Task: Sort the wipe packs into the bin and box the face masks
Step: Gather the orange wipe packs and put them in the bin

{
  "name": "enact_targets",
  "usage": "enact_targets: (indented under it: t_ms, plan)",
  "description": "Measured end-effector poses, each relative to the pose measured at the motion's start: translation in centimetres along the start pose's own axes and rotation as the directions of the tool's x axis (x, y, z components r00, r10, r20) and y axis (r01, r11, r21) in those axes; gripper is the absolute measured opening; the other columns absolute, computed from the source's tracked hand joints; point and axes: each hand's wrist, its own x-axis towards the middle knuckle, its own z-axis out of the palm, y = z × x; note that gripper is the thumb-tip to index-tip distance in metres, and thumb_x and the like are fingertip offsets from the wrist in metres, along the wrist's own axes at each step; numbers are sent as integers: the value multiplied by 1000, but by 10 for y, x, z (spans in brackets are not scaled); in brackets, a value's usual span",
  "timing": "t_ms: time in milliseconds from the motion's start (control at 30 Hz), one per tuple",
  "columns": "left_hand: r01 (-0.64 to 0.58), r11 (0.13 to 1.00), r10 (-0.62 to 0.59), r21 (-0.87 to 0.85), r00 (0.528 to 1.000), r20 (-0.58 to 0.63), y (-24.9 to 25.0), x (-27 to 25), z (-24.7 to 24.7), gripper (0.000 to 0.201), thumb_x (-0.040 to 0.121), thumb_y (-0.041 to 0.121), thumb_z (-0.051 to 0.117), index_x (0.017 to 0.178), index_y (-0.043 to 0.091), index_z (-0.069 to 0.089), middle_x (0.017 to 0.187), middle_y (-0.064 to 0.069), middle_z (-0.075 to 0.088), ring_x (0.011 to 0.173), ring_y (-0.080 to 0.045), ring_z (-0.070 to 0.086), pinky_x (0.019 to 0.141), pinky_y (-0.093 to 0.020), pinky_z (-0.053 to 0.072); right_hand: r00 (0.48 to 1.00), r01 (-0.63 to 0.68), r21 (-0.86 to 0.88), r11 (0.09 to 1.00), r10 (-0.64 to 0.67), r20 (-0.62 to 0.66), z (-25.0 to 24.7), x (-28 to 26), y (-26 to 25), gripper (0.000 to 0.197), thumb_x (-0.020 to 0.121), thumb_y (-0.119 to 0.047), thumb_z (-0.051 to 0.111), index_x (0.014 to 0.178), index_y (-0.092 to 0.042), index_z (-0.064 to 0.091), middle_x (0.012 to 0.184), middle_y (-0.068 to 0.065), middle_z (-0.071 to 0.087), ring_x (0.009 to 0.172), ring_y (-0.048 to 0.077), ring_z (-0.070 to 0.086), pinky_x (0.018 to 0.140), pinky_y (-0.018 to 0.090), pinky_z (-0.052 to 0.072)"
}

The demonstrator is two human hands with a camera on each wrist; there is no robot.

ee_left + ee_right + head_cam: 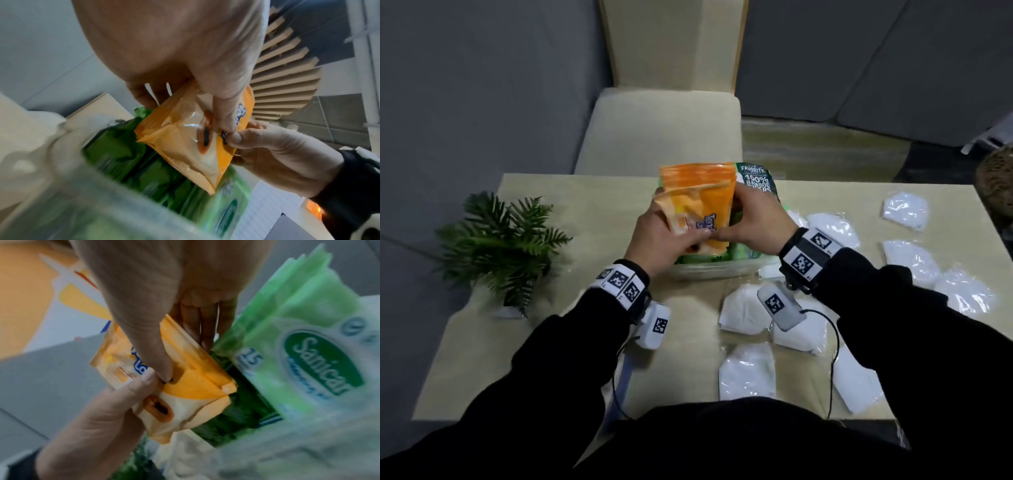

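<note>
Both hands hold one orange wipe pack (705, 216) upright over the clear bin (709, 270) at the table's middle. My left hand (681, 236) grips its left side, thumb on the front face (224, 105). My right hand (729, 233) pinches the right edge (162, 356), fingers behind the pack. Green wipe packs (123, 146) fill the bin, among them a light green Sanicare pack (298, 353). A second orange pack (695, 173) and a dark green pack (755, 178) stand at the bin's far end. Several white face masks (746, 366) in clear wrappers lie on the table to the right.
A small potted fern (500, 246) stands on the table's left side. A cream chair (664, 130) sits beyond the far table edge. A woven basket (996, 181) shows at the right border. More masks (904, 209) lie scattered toward the far right corner.
</note>
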Motion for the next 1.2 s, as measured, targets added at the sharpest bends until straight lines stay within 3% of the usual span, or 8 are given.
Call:
enact_targets:
  t_ms: [133,233,333,600,800,967,1100,1200]
  plan:
    - [-159,973,178,167,978,-108,-12,-10,16,83,53,60,91,123,35,53,122,6,57,118,-22,52,102,-43,48,999,0,-271,963,-12,-42,22,-7,19,65,64,-64,84,114,-27,67,97,0,73,94,25,63,88,40,47]
    - [-158,953,203,259,966,-159,-20,-14,22,98,48,60,93,128,35,40,138,-8,47,128,-32,43,106,-46,42,999,-2,-307,952,-14,-50,30,-10,25,73,59,-66,82,120,-29,66,105,-2,70,104,24,60,94,42,41]
    - [-159,885,218,437,972,-86,-34,-12,27,106,50,80,72,134,19,49,145,-6,41,132,-32,40,106,-53,43,997,13,-177,984,-26,-71,27,-11,28,88,53,-56,87,131,-26,60,116,-2,71,109,24,65,98,49,48]
    - [-192,920,255,341,956,-148,-30,1,17,90,57,76,76,120,15,59,141,0,41,132,-26,40,107,-48,44,996,58,-70,996,-62,-57,16,-5,29,77,64,-45,91,130,-32,53,100,-2,72,91,22,68,83,46,55]
    - [-66,907,145,415,976,-162,-26,-7,30,89,66,84,59,122,14,62,144,0,40,135,-26,38,109,-45,39,993,118,-221,968,-120,3,16,-2,27,68,77,-46,84,135,-23,58,108,3,76,98,26,71,88,44,54]
    - [-119,962,164,246,971,-173,-33,-8,28,101,65,73,73,142,16,44,149,-5,39,139,-24,38,115,-47,39,992,89,109,990,-78,-102,-12,-7,27,57,77,-29,90,127,-21,66,109,-5,74,98,8,68,90,26,55]
    - [-103,986,121,129,983,-138,-34,-11,33,113,68,58,84,159,28,23,160,-3,26,150,-22,28,122,-51,32,927,36,333,942,93,-363,-26,-13,45,28,90,-38,77,114,-26,73,113,-15,73,111,9,65,96,41,55]
    - [-126,991,122,-33,986,-116,-26,-7,26,120,67,41,93,160,38,17,160,5,21,151,-15,28,123,-47,34,900,-94,487,868,284,-332,-28,-14,68,47,91,-52,67,133,-30,62,137,-13,62,133,15,52,110,43,46]
